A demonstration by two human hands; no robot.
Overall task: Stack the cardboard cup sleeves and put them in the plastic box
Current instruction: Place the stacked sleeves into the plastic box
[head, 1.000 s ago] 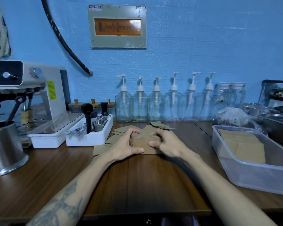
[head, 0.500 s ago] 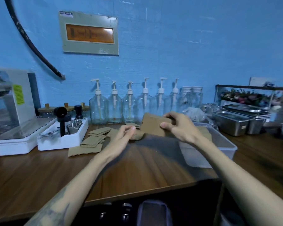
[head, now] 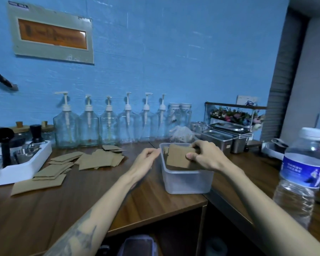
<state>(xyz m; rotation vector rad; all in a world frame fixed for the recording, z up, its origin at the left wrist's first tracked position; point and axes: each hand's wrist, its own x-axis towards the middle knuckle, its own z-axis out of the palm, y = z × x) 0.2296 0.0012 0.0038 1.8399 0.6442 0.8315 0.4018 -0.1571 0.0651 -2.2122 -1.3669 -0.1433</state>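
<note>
The right hand (head: 205, 157) pinches a stack of cardboard sleeves (head: 179, 157) inside the plastic box (head: 187, 182); the left hand (head: 146, 159) is loosely spread, holding nothing.

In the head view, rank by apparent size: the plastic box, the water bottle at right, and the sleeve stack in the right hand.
1. Water bottle, though it stands nearest the camera, so its lead over the box is unsure.
2. Plastic box.
3. Sleeve stack held in the right hand, clearly smallest.

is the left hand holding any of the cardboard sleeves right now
No, the left hand is empty beside the plastic box, while the right hand holds the stack of sleeves over it.
</note>
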